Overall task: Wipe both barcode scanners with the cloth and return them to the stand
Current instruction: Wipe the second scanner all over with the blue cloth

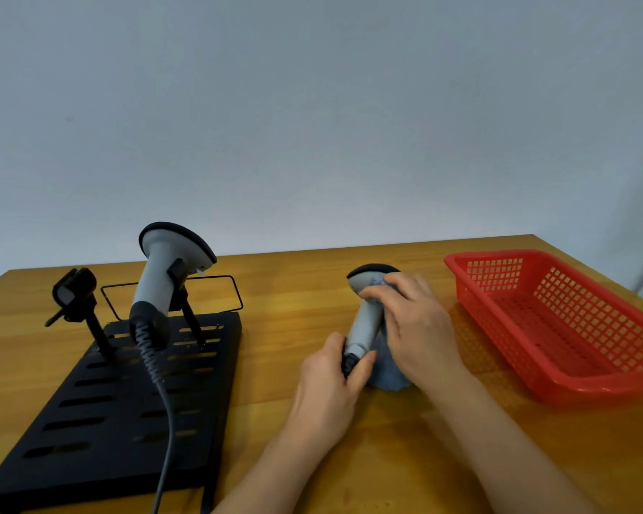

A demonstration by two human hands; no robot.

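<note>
— What can you make out?
— My left hand point(331, 383) grips the butt of the handheld scanner point(366, 317); my right hand point(412, 324) presses the blue cloth point(387, 369) onto its head.
— And the cloth?
— Mostly hidden under my palm. The other scanner point(164, 276) sits on the stand point(101, 413), its cable cut off below.

Left hand point(331, 387) curled in a grip, thumb up, right hand point(416, 324) palm down, fingers bent, forearms bare
</note>
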